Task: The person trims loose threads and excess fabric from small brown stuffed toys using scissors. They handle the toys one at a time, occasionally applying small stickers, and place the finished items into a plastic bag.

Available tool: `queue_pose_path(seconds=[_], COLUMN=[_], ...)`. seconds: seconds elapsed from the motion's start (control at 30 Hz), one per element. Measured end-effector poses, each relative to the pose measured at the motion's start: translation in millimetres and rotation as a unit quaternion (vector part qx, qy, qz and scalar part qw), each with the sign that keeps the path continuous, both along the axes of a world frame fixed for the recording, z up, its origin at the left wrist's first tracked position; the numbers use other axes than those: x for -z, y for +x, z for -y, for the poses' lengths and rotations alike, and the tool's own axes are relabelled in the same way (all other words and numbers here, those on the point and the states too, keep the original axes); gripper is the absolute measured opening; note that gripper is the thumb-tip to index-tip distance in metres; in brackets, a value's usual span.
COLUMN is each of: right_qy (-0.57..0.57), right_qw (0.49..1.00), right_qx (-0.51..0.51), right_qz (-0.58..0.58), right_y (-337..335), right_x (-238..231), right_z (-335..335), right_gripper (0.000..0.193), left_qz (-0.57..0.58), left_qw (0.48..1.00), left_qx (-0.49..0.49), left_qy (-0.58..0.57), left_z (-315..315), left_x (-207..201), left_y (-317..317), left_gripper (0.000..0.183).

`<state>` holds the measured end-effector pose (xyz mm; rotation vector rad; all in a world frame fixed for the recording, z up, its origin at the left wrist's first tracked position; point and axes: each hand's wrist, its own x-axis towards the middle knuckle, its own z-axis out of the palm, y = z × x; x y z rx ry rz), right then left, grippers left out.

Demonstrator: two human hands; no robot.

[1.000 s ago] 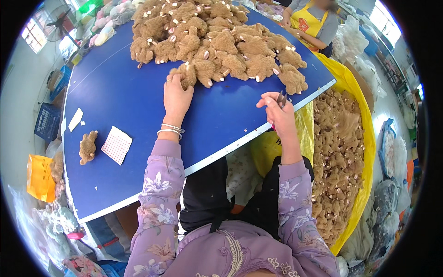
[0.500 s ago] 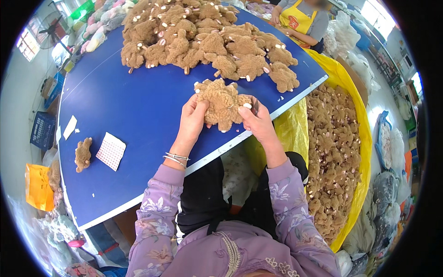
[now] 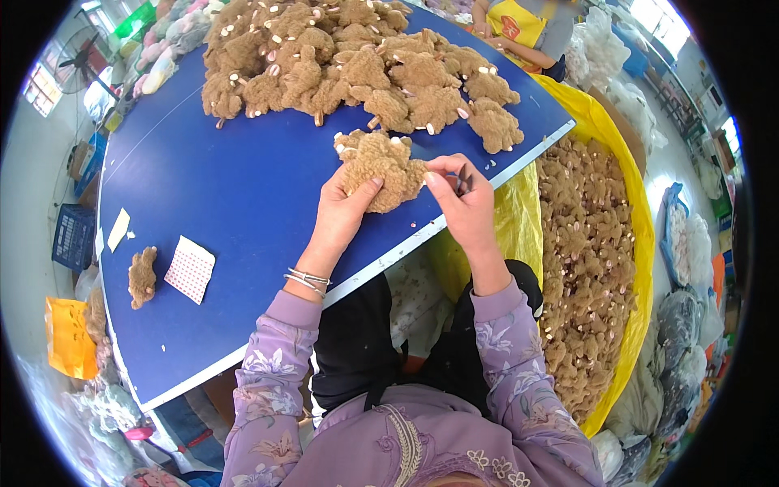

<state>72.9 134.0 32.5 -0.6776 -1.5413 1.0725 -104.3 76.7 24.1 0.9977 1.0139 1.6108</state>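
Note:
My left hand (image 3: 339, 204) grips a brown fluffy plush toy skin (image 3: 386, 166) with pale tips, its thumb pressed on the front. It is held up over the near edge of the blue table (image 3: 243, 187). My right hand (image 3: 464, 201) is closed, with thumb and forefinger pinching the toy's right edge. Small dark thread snips (image 3: 465, 179) are tucked in that same hand, their blades pointing up between the fingers. What the right fingertips pinch is too small to make out.
A large heap of similar brown plush skins (image 3: 324, 65) covers the table's far side. A yellow bag (image 3: 637, 284) full of them stands at right. On the left lie a small brown plush piece (image 3: 142, 277) and a dotted paper sheet (image 3: 191, 269). Another person (image 3: 527, 32) works beyond.
The plush skin has turned in my hands and now shows a smoother side. My right hand has shifted its hold to the edge, with the snips showing more clearly. The view has shifted slightly.

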Motion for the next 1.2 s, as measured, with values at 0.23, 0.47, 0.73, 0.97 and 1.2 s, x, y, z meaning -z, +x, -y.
queue_pose_path(seconds=[0.23, 0.47, 0.73, 0.97, 1.2], right_qy=[0.043, -0.201, -0.157, -0.224, -0.250], right_qw=[0.990, 0.970, 0.979, 0.958, 0.961], right_qx=[0.041, -0.121, -0.127, -0.163, -0.110], right_qz=[0.131, -0.059, 0.001, -0.070, -0.045], right_y=[-5, 11, 7, 5, 24], right_x=[-7, -4, -2, -3, -23], right_z=[6, 1, 5, 4, -2], right_gripper=[0.012, 0.016, 0.010, 0.012, 0.038], left_qz=[-0.052, -0.059, -0.137, -0.119, -0.021], left_qw=[0.998, 0.997, 0.978, 0.985, 0.994], left_qx=[0.036, 0.041, 0.109, 0.087, 0.066], left_qy=[0.023, 0.010, -0.117, -0.087, -0.088], left_z=[1, -2, 9, 3, 4], left_x=[8, 12, -22, -5, -5], left_y=[1, 0, 10, 10, 10], left_gripper=[0.034, 0.038, 0.047, 0.033, 0.030])
